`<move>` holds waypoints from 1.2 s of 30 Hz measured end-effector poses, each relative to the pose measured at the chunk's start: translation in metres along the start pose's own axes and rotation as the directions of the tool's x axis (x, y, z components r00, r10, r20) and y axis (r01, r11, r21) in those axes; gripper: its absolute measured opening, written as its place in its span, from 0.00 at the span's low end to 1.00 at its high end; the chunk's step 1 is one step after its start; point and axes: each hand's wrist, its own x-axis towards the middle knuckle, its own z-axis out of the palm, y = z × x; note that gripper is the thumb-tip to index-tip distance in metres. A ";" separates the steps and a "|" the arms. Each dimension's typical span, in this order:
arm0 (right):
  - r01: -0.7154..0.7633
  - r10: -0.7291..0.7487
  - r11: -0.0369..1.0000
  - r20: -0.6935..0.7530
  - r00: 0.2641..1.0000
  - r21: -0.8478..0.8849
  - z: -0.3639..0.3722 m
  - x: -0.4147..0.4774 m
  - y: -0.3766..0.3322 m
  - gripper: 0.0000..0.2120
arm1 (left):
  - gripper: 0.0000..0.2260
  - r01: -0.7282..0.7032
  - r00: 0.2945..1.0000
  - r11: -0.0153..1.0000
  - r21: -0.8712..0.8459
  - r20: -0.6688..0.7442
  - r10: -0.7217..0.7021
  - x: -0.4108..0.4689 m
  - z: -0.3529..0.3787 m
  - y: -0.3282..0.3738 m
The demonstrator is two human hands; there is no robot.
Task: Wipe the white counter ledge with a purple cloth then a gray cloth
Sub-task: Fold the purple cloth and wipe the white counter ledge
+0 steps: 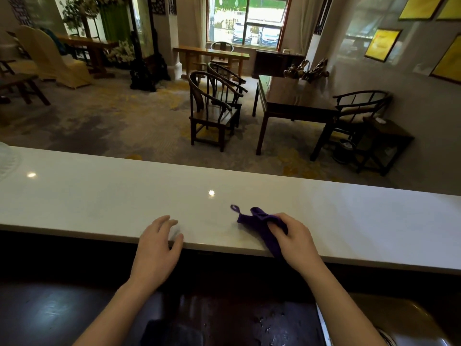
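Note:
A long glossy white counter ledge (pixel 104 196) runs across the view from left to right. My right hand (pixel 294 238) grips a bunched purple cloth (pixel 259 218) near the ledge's front edge; the cloth's small loop lies on the surface to the left and one end hangs over the edge. My left hand (pixel 157 245) rests at the front edge of the ledge, fingers spread and holding nothing. A dark gray cloth (pixel 172 332) lies on the lower dark counter between my forearms.
Below the ledge is a wet dark worktop (pixel 237 318) with a metal sink (pixel 399 323) at the lower right. A white fan-like object (pixel 7 161) sits at the ledge's far left. Beyond the ledge stand wooden chairs (pixel 212 108) and a dark table (pixel 291 98).

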 end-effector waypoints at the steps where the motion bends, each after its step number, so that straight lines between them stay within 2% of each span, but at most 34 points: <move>1: -0.055 0.054 0.991 0.011 0.998 0.125 -0.002 -0.001 -0.006 0.08 | 0.14 -0.015 1.000 0.998 -0.067 -0.022 0.013 -0.002 0.003 0.009; 3: -0.174 0.157 0.898 0.076 0.985 0.404 -0.004 -0.006 -0.020 0.09 | 0.13 0.015 1.000 0.974 -0.225 0.004 -0.015 -0.006 0.009 0.028; 4: -0.221 0.182 0.827 0.126 0.975 0.517 -0.005 -0.009 -0.026 0.09 | 0.13 0.089 0.995 0.936 -0.342 0.073 -0.068 -0.008 0.012 0.038; 5: -0.259 0.193 0.759 0.174 0.966 0.597 -0.007 -0.011 -0.032 0.09 | 0.13 0.197 0.976 0.850 -0.489 0.183 -0.120 -0.008 0.015 0.048; 6: -0.291 0.197 0.694 0.214 0.957 0.658 -0.008 -0.013 -0.038 0.09 | 0.14 0.314 0.940 0.702 -0.639 0.312 -0.136 -0.009 0.017 0.057; 7: -0.318 0.202 0.631 0.246 0.948 0.708 -0.008 -0.014 -0.042 0.09 | 0.17 0.428 0.893 0.509 -0.747 0.435 -0.114 -0.010 0.018 0.065; 9: -0.353 0.201 0.523 0.290 0.936 0.776 -0.008 -0.019 -0.049 0.12 | 0.30 0.575 0.814 0.139 -0.806 0.581 0.001 -0.014 0.017 0.076; 11: -0.373 0.188 0.447 0.322 0.928 0.813 -0.007 -0.023 -0.052 0.12 | 0.42 0.621 0.783 -0.109 -0.776 0.605 0.146 -0.017 0.018 0.078; 12: -0.385 0.188 0.412 0.336 0.923 0.826 -0.006 -0.026 -0.052 0.12 | 0.45 0.618 0.784 -0.165 -0.768 0.590 0.191 -0.017 0.018 0.078; 13: -0.397 0.195 0.386 0.347 0.917 0.833 -0.004 -0.030 -0.051 0.13 | 0.45 0.599 0.798 -0.171 -0.782 0.567 0.205 -0.019 0.017 0.079; 14: -0.408 0.207 0.368 0.354 0.912 0.835 -0.003 -0.033 -0.049 0.13 | 0.43 0.572 0.816 -0.132 -0.810 0.544 0.197 -0.022 0.017 0.080; 17: -0.429 0.218 0.342 0.373 0.902 0.836 0.004 -0.047 -0.036 0.13 | 0.31 0.504 0.850 0.061 -0.861 0.507 0.141 -0.035 0.022 0.086; 22: -0.403 0.259 0.392 0.321 0.911 0.827 0.027 -0.087 -0.002 0.15 | 0.15 0.464 0.880 0.248 -0.851 0.474 -0.018 -0.068 0.045 0.085; 27: -0.394 0.389 0.547 0.192 0.901 0.739 0.058 -0.127 0.052 0.10 | 0.12 0.481 0.870 0.426 -0.766 0.479 -0.120 -0.106 0.093 0.070; 30: -0.444 0.456 0.619 0.164 0.875 0.648 0.075 -0.151 0.086 0.08 | 0.09 0.519 0.845 0.488 -0.702 0.508 -0.167 -0.129 0.126 0.052; 36: -0.534 0.511 0.793 0.158 0.845 0.292 0.102 -0.189 0.141 0.11 | 0.09 0.554 0.802 0.645 -0.526 0.546 -0.244 -0.172 0.182 0.024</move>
